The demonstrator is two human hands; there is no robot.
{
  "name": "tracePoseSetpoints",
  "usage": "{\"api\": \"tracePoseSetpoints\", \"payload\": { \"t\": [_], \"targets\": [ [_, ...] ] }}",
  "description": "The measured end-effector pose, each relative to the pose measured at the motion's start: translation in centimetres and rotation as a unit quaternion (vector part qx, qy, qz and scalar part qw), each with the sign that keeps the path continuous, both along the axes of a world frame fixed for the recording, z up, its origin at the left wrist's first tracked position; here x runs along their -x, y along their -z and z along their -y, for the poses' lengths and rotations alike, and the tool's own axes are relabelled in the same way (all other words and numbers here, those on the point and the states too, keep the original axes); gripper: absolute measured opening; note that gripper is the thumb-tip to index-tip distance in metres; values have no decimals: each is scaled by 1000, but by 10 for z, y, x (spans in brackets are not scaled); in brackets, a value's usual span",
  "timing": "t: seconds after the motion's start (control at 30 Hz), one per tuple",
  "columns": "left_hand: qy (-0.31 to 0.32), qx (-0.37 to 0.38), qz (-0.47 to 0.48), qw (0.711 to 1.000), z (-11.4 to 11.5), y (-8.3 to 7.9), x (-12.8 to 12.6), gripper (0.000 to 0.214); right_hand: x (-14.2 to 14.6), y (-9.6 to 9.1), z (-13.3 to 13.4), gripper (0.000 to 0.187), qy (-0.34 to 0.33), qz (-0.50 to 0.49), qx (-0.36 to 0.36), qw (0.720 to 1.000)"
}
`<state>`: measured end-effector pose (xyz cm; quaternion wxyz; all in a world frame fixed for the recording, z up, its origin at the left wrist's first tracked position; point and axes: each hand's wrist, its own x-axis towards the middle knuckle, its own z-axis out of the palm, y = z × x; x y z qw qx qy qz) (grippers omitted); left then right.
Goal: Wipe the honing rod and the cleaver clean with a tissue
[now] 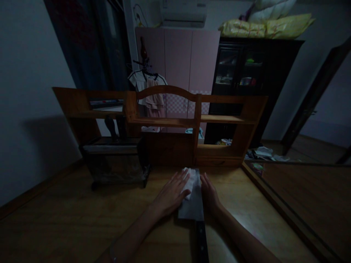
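Note:
A cleaver (191, 207) with a wide metal blade and a black riveted handle (202, 241) lies flat on the wooden desktop, its handle pointing towards me. My left hand (173, 193) presses a crumpled white tissue (192, 178) onto the upper left part of the blade, thumb and fingers around it. Under the fingers, part of the tissue is hidden. My right hand (210, 193) rests on its side along the blade's right edge, fingers stretched forward and nothing held. Whether its fingertips touch the metal I cannot tell.
A black knife block (115, 164) with dark handles sticking up stands at the left on the desktop (82, 215). Behind, a wooden shelf unit (167, 122) spans the back edge. A raised wooden rim (274, 208) runs along the right side. The room is dim.

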<state>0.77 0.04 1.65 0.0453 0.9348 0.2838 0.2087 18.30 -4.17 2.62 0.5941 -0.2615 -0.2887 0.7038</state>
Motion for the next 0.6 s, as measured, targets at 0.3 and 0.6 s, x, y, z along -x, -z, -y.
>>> {"api": "tracePoseSetpoints", "payload": {
  "t": [0.3,0.6],
  "targets": [
    [75,32,3,997,15,-5,-5,65,1,6,5,49,26,-1,27,999],
    [180,36,-15,983,29,-28,-8,66,-6,13,3,62,23,6,76,997]
  ]
}}
